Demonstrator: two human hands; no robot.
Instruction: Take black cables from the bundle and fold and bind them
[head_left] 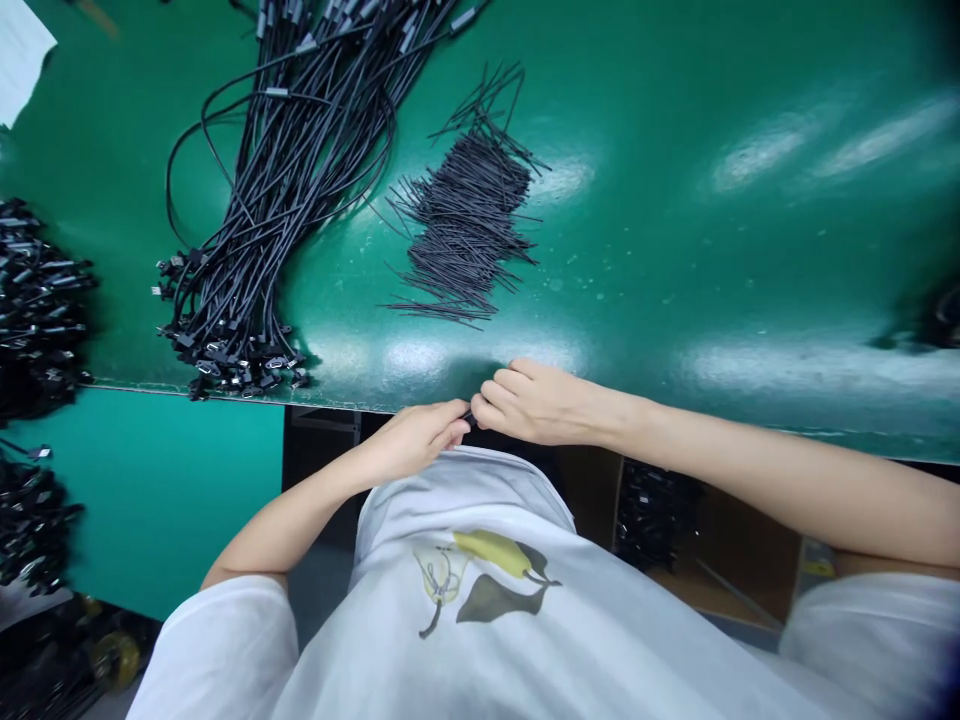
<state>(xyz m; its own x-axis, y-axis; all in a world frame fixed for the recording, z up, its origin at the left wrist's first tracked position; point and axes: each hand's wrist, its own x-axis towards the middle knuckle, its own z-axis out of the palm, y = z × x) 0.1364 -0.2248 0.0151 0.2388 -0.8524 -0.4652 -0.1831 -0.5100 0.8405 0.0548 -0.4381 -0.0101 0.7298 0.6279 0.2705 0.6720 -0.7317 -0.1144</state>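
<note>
Your left hand and right hand meet fingertip to fingertip, both pinched narrow on a small dark piece that is too small to identify. It sits straight below the pile of short strands, just off the near rim of the table and close against your shirt. Held there, I judge, your forearms are tucked in and the pinch is steady, with the pile an easy reach ahead.

The strands are thin, straight and matt black. Most lie parallel like brush bristles, with a few strays at the far end. Left of the pile lies a bundle of cables: round, rubbery-looking black cords in a loose sheaf, their blocky plug ends all gathered at the near rim, probably so single ones lift out easily. Further left of the pile are heaps of more dark cable. The table is smooth, glossy green and mirrors the lamps. Below and right of the pile, under the table, a brown box holds black parts. Your shirt is soft and white, with a pear print.
</note>
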